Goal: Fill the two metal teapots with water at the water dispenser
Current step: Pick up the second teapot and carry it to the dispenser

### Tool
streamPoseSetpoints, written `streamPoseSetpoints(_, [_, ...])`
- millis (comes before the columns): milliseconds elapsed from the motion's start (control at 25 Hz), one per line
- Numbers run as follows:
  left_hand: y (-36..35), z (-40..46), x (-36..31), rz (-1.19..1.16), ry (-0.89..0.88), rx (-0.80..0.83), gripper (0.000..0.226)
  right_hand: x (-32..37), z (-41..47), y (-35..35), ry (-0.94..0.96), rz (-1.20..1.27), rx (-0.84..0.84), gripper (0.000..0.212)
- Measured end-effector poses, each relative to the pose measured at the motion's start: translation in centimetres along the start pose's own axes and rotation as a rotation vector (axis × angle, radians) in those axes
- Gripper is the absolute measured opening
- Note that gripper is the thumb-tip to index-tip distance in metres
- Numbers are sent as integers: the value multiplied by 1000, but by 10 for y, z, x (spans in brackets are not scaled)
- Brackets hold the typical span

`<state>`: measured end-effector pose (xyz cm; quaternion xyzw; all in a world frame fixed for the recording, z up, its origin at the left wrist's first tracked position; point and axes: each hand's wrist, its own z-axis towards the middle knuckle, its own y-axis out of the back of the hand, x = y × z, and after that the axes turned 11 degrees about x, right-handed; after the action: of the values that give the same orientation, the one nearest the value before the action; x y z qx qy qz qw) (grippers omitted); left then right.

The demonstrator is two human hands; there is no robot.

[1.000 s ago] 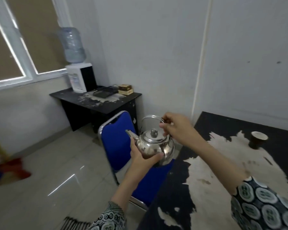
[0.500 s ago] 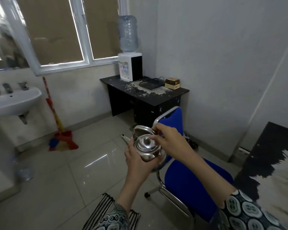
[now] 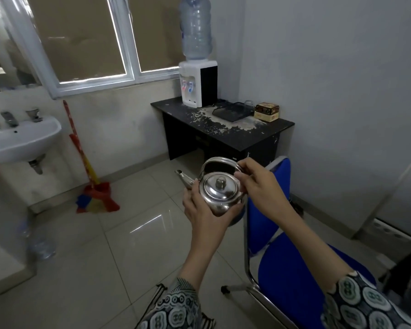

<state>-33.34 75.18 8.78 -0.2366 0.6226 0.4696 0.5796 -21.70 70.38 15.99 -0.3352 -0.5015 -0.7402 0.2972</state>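
**Teapot in both hands, dispenser across the room**

The person stands on the tiled floor with one metal teapot held out in front of the chest, above the back of a blue chair. The left hand cups the pot from below and behind, its fingers curled against the belly just under the spout, which points away to the left. The right hand pinches the hoop handle where it meets the pot's right side, thumb and fingers closed on the wire. The lid is on, its knob upright. Only this one teapot is in sight; where the second stands I cannot tell.

The dispenser sits at the back left corner of a black desk under the window, bottle on top, two taps facing the room. A mesh tray and a small box lie further right on the desk top.

The pot looks light as it is, thin polished steel, stiff and unlikely to dent in ordinary carrying. I judge it empty, given the easy cupped hold. The smooth belly would be slippery in a wet palm, and the lid seems only to rest in place, so tipping could drop it. Once filled it will weigh a good deal more and want to swing on the hoop. The top of the handle is the sound place to carry it, with a palm under the base to steady it at the tap; the lid must come off by its knob first.
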Motion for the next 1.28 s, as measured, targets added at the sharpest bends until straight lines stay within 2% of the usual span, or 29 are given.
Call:
streamPoseSetpoints(160, [38,70,26,163,-8,-40,94,-18,72,-19,-41,1,56,12])
streamPoseSetpoints(240, [72,117,35,131,-84,-3,79,-25,120,-33,-70,-12,81,10])
streamPoseSetpoints(400, [140,206,35,54,-174,214,32,-32,199,-58,-109,-16,174,9])
streamPoseSetpoints(480, [162,248,39,53,-196,309,17,-40,235,-69,-120,-16,212,8])
streamPoseSetpoints(840, [179,426,75,82,-166,476,6,-116,395,-63,-160,67,321,7])
streamPoseSetpoints(1080, [169,571,73,121,-210,464,3,-173,526,-24,-144,151,381,8])
streamPoseSetpoints(1280, [162,691,93,92,-220,395,8,-222,630,-17,-136,161,302,9])
